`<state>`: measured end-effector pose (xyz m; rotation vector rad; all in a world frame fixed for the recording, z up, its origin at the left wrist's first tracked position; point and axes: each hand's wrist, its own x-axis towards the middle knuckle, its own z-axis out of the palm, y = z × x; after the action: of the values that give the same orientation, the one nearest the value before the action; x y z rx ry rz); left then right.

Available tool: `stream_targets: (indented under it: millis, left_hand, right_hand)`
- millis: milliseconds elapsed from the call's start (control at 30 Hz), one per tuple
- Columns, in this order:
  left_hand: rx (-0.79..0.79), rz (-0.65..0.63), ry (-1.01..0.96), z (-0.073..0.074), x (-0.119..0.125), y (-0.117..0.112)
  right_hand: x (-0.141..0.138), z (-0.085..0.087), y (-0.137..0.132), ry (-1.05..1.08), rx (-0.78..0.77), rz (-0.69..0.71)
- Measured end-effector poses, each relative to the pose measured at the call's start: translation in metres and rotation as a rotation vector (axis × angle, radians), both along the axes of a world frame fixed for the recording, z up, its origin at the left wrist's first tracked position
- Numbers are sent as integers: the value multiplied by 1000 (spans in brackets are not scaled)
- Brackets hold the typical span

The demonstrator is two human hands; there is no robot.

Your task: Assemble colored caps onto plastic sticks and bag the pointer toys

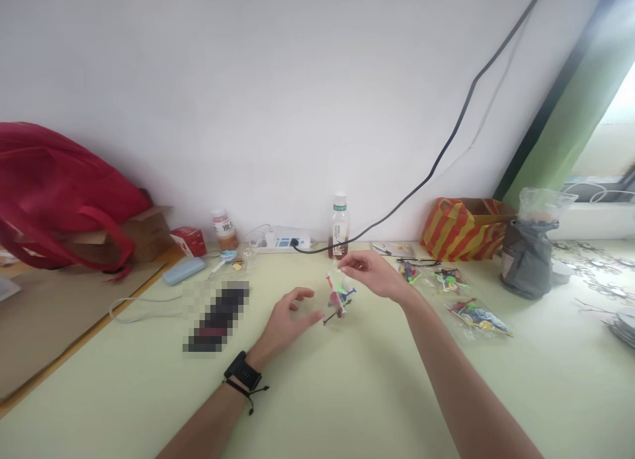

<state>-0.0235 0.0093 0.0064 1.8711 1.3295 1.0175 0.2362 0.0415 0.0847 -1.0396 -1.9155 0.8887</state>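
Note:
A small clear plastic bag of colourful toy parts (338, 296) hangs just above the pale green table (347, 393) between my hands. My right hand (373, 274) pinches the bag's top edge with fingers closed. My left hand (289, 317), with a black watch on its wrist, sits to the left of the bag with fingers loosely curled and apart, thumb tip close to the bag. I cannot tell whether it touches it.
Several more clear bags of toy parts (476, 315) lie to the right. A drink bottle (339, 226), power strip (282, 241) and striped bag (459, 229) line the wall. A grey bagged container (526, 255) stands right, a red bag (54, 194) left.

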Motion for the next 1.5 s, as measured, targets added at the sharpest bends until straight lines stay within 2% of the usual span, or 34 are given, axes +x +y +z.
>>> stream_targets:
  millis: [100, 233, 333, 433, 467, 567, 633, 767, 833, 900, 967, 1000, 1033, 1133, 1200, 1267, 1400, 1500]
  left_hand:
    - [4, -65, 40, 2, 1, -5]
    - [23, -111, 73, -2, 2, -6]
    - [-14, -88, 43, -5, 2, -3]
    - [-45, -87, 14, -6, 3, -2]
    - [-50, -82, 7, -6, 3, -2]
    - [-45, -68, -18, -5, 3, -3]
    - [-16, -74, -33, -3, 3, -3]
    - [109, -60, 20, -1, 2, -5]
    - [155, -29, 56, 0, 2, -6]
    - [156, -11, 51, 0, 2, -5]
    - [134, 13, 9, -2, 0, -2]
    - [125, 34, -24, -3, -1, 0]
    - [113, 57, -64, -4, -3, 4]
    - [41, 109, -237, -7, -13, 16]
    - [-21, 145, -342, -7, -20, 23]
    - [-80, 173, -437, -5, -27, 27]
    - [-197, 118, -623, -1, -31, 26]
    - [-230, 90, -618, -1, -29, 24]
  right_hand:
    - [-8, 14, -10, 2, 106, 8]
    - [7, 15, -3, 110, 205, -158]
    - [36, 2, 14, 184, 193, -384]
    - [69, -20, 27, 228, 8, -691]
    - [79, -28, 29, 232, -34, -745]
    - [100, -50, 30, 209, -91, -824]
    - [108, -59, 28, 154, -102, -843]
    - [105, -57, 29, 11, -32, -878]
    - [89, -51, 31, -42, 28, -844]
    - [63, -46, 31, -86, 59, -716]
    - [30, -44, 25, -125, 66, -496]
    - [12, -44, 20, -163, 73, -296]
    - [-6, -46, 15, -185, 82, -154]
    - [-48, -53, -3, -281, 113, 73]
    - [-63, -56, -9, -399, 95, 199]
    - [-64, -56, -10, -503, 60, 251]
    - [-43, -48, -5, -608, -22, 213]
    - [-30, -39, -5, -610, -34, 145]
